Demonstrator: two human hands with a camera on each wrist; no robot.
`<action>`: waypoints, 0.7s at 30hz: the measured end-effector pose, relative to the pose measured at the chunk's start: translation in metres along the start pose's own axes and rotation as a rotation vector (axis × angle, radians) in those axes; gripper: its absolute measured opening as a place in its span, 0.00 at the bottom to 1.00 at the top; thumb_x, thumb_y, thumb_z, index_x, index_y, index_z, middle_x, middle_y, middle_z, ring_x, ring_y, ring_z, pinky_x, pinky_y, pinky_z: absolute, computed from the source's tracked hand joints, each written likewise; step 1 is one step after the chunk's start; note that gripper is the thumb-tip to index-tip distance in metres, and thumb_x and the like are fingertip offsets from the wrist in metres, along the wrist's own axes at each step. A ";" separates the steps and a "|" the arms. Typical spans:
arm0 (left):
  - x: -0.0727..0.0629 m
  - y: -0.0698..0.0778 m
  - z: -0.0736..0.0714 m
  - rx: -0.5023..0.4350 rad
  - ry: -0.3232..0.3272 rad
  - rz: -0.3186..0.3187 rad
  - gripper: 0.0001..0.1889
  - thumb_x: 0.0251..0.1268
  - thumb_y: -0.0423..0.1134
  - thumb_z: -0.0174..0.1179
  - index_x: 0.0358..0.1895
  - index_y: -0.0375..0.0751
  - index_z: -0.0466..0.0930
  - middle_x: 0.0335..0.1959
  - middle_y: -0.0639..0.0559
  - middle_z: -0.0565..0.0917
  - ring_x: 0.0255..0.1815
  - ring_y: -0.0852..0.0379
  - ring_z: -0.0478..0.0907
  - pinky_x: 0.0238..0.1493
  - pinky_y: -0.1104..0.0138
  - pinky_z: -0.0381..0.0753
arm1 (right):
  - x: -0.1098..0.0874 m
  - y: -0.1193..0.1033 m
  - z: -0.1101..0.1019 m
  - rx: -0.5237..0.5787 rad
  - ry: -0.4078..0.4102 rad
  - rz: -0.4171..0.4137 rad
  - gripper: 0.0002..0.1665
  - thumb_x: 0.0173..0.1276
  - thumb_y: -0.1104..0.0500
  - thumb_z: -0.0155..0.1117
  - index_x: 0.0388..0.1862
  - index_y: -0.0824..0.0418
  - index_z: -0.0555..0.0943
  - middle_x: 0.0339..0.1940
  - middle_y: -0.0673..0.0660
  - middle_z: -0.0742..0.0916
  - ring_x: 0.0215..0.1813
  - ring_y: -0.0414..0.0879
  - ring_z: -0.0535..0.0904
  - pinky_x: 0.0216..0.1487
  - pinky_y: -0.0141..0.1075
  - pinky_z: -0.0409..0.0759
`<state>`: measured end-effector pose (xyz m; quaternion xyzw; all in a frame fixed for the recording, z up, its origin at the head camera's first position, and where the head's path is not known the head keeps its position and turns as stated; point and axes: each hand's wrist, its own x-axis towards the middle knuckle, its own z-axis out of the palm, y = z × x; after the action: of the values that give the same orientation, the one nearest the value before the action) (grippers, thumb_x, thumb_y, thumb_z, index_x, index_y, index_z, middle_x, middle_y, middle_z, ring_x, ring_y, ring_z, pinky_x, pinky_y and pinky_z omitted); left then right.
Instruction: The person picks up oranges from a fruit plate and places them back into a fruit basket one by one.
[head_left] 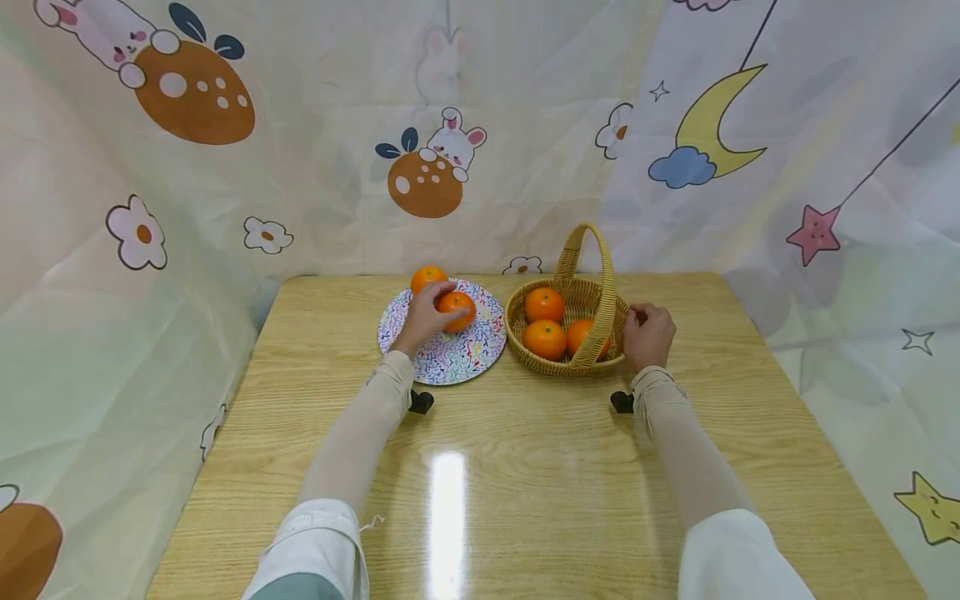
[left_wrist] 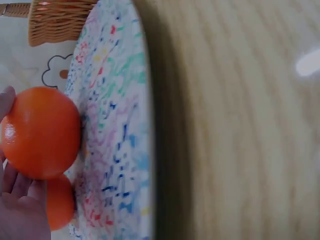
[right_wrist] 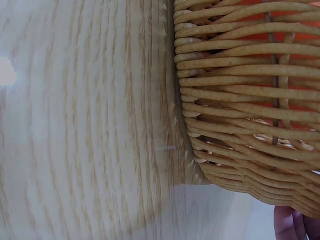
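On the left, my left hand [head_left: 423, 321] grips an orange [head_left: 461, 312] between thumb and fingers, over a round plate [head_left: 465, 362] with multicoloured squiggles. Behind it on that plate sits a second orange [head_left: 427, 277]. In the left wrist view the gripped orange [left_wrist: 45, 132] is close up, and whether it touches the plate [left_wrist: 117, 125] I cannot tell. My right hand [head_left: 649, 335] pinches the right rim of a wicker basket [head_left: 555, 367], which holds three oranges. Only the fingertips [right_wrist: 286, 223] show beside the woven wall in the right wrist view.
The basket's tall arched handle [head_left: 606, 279] rises above its rim. Plate and basket stand side by side near the back edge of the wooden table [head_left: 525, 483]. A printed cloth [head_left: 322, 167] hangs behind and along both sides.
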<state>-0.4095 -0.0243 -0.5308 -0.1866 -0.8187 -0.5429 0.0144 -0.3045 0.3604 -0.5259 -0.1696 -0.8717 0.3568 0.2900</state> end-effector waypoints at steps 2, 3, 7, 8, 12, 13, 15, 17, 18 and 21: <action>-0.003 -0.002 0.003 0.019 -0.009 -0.015 0.33 0.57 0.46 0.72 0.65 0.40 0.73 0.63 0.48 0.74 0.61 0.48 0.72 0.62 0.54 0.71 | 0.000 0.000 0.000 -0.002 0.001 0.003 0.16 0.75 0.60 0.53 0.50 0.67 0.84 0.39 0.64 0.80 0.41 0.58 0.75 0.41 0.48 0.75; -0.004 -0.003 0.005 0.027 -0.012 -0.026 0.34 0.56 0.47 0.72 0.66 0.41 0.73 0.63 0.48 0.74 0.60 0.48 0.72 0.61 0.52 0.72 | 0.000 0.001 0.000 0.001 0.001 0.005 0.16 0.75 0.60 0.53 0.51 0.67 0.84 0.39 0.64 0.80 0.41 0.58 0.75 0.41 0.48 0.75; -0.008 -0.009 0.010 0.030 -0.028 -0.077 0.39 0.53 0.53 0.73 0.69 0.47 0.70 0.65 0.48 0.72 0.59 0.46 0.73 0.59 0.49 0.73 | 0.001 0.003 0.001 0.005 -0.001 0.009 0.16 0.75 0.60 0.53 0.52 0.66 0.84 0.38 0.63 0.79 0.40 0.57 0.74 0.40 0.47 0.74; -0.007 -0.011 0.011 0.032 -0.031 -0.084 0.41 0.52 0.54 0.73 0.70 0.48 0.69 0.65 0.47 0.72 0.59 0.45 0.73 0.58 0.49 0.73 | 0.002 0.003 0.001 0.008 -0.002 0.010 0.16 0.75 0.60 0.53 0.52 0.66 0.83 0.38 0.63 0.79 0.40 0.57 0.74 0.40 0.47 0.74; -0.008 -0.015 0.012 0.034 -0.028 -0.098 0.44 0.49 0.57 0.74 0.71 0.50 0.67 0.63 0.45 0.72 0.58 0.43 0.73 0.57 0.46 0.73 | 0.002 0.004 0.002 0.015 -0.001 0.010 0.16 0.75 0.60 0.53 0.51 0.66 0.84 0.38 0.63 0.79 0.40 0.57 0.74 0.40 0.47 0.74; -0.008 -0.015 0.012 0.030 -0.027 -0.098 0.44 0.49 0.57 0.74 0.71 0.50 0.66 0.63 0.44 0.72 0.58 0.42 0.73 0.57 0.46 0.73 | 0.002 0.004 0.002 0.014 -0.002 0.010 0.16 0.75 0.60 0.53 0.51 0.66 0.84 0.38 0.63 0.79 0.40 0.57 0.74 0.40 0.47 0.74; -0.009 -0.015 0.012 0.019 -0.024 -0.095 0.44 0.49 0.56 0.74 0.71 0.48 0.66 0.63 0.44 0.72 0.58 0.42 0.73 0.57 0.46 0.73 | 0.002 0.004 0.002 0.017 -0.004 0.010 0.16 0.75 0.60 0.53 0.51 0.66 0.84 0.38 0.63 0.79 0.40 0.57 0.74 0.40 0.47 0.74; -0.010 -0.014 0.012 0.014 -0.023 -0.091 0.44 0.50 0.55 0.74 0.71 0.47 0.66 0.63 0.45 0.72 0.57 0.43 0.73 0.57 0.46 0.73 | 0.001 0.004 0.002 0.017 -0.007 0.008 0.16 0.75 0.60 0.53 0.51 0.66 0.83 0.38 0.63 0.79 0.40 0.57 0.74 0.40 0.47 0.74; -0.010 -0.014 0.012 0.013 -0.025 -0.090 0.44 0.50 0.54 0.74 0.71 0.47 0.66 0.63 0.45 0.72 0.58 0.43 0.73 0.57 0.46 0.73 | 0.001 0.004 0.001 0.017 -0.007 0.009 0.16 0.75 0.60 0.53 0.51 0.66 0.83 0.38 0.63 0.79 0.40 0.57 0.74 0.40 0.47 0.74; -0.011 -0.014 0.013 0.017 -0.026 -0.079 0.43 0.51 0.53 0.74 0.71 0.46 0.67 0.63 0.45 0.72 0.58 0.43 0.73 0.58 0.47 0.73 | 0.001 0.004 0.001 0.014 -0.007 0.008 0.16 0.75 0.60 0.53 0.51 0.67 0.83 0.38 0.63 0.78 0.40 0.57 0.74 0.39 0.47 0.74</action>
<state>-0.4020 -0.0209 -0.5508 -0.1611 -0.8302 -0.5334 -0.0163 -0.3058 0.3626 -0.5289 -0.1698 -0.8694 0.3649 0.2868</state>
